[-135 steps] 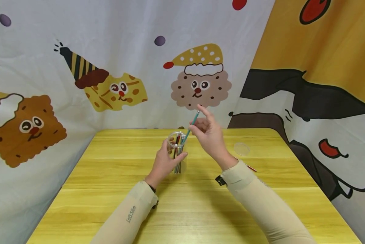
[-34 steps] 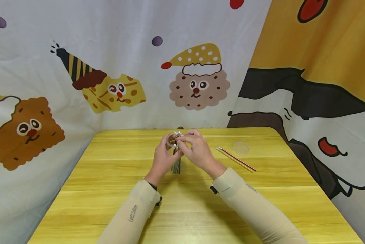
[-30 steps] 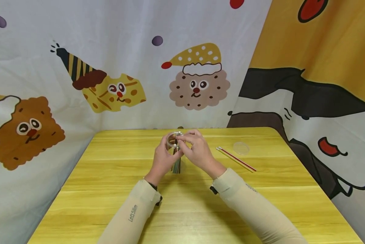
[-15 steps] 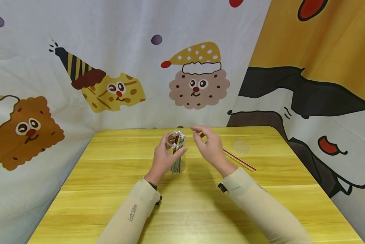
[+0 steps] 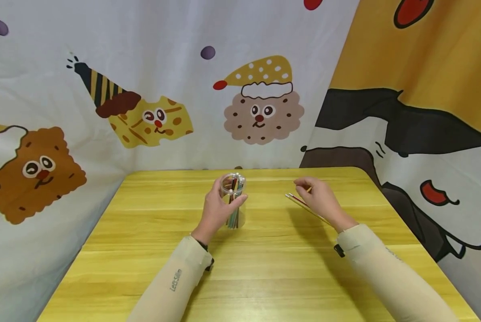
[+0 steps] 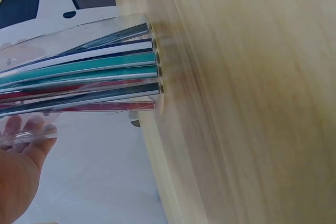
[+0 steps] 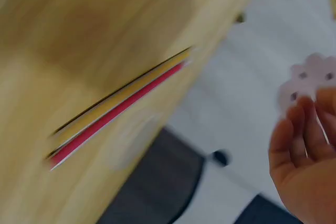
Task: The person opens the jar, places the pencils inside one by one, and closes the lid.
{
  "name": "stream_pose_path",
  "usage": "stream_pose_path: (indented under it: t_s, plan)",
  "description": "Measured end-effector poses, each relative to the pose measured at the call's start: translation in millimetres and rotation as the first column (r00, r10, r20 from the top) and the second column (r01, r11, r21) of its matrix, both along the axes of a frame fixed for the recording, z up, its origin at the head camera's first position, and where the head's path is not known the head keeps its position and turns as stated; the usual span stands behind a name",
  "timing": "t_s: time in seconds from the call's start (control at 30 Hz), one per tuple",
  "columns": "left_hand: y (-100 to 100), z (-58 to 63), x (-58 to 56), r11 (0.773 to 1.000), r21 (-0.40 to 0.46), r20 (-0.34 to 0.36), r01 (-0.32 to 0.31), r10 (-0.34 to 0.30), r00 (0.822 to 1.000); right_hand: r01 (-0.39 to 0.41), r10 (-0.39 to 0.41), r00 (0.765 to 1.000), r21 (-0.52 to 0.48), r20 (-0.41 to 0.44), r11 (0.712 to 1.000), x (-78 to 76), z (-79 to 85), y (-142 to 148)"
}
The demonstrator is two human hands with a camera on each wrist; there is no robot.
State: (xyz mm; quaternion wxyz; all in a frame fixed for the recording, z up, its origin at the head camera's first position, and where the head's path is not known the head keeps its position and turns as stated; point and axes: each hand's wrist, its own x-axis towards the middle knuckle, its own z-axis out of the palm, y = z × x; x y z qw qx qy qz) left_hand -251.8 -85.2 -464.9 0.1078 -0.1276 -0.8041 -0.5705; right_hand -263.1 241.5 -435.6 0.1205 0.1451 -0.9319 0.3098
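My left hand (image 5: pixel 216 210) grips a clear plastic cylindrical container (image 5: pixel 223 183), fingers behind it and thumb across its near side. Inside stand several pencils (image 6: pixel 105 66) in teal, dark, white and red, their white ends up at the rim. The container is upright on the table. My right hand (image 5: pixel 320 199) hangs in the air on the right with loosely curled fingers and nothing between them. Below it a yellow pencil (image 7: pixel 123 93) and a red pencil (image 7: pixel 118 114) lie side by side on the tabletop.
A round clear lid (image 7: pixel 134 137) lies flat beyond the two pencils, hidden behind my right hand in the head view. The wooden table (image 5: pixel 240 277) ends at a curtain (image 5: pixel 176 53) printed with cartoon figures.
Earlier my right hand held a teal pencil tilted over the container, then lowered it among the others and let go. It has since moved right, over the loose pencils. My left hand stays.
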Motion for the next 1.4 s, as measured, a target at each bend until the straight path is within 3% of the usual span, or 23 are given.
stream_pose_path:
  t_s: [0.17,0.4,0.67,1.0,1.4]
  plan:
    - [-0.4,-0.1,0.5,1.0,-0.003,-0.001,-0.005,0.005,1.0,-0.05,0.023,0.992,0.22,0.124,0.974,-2.7,-15.3,26.1]
    - [0.2,-1.8,0.1,1.0,-0.001,-0.015,-0.001,0.001,1.0,-0.061,0.032,0.996,0.378,0.082,0.924,-11.2,-33.5,29.6]
    - [-0.6,-5.1,-0.5,1.0,0.012,-0.016,-0.004,0.004,1.0,-0.032,0.005,0.998,0.429,0.063,0.903,-21.7,-43.9,23.4]
    - [-0.7,-2.8,0.0,1.0,-0.004,-0.025,-0.006,0.006,1.0,-0.071,0.038,0.995,0.409,0.089,0.91,-22.6,-47.3,17.7]
    - [-1.0,-2.6,0.0,1.0,-0.003,-0.02,-0.005,0.004,1.0,-0.026,-0.022,0.994,0.408,0.112,0.913,-26.2,-50.8,14.6]
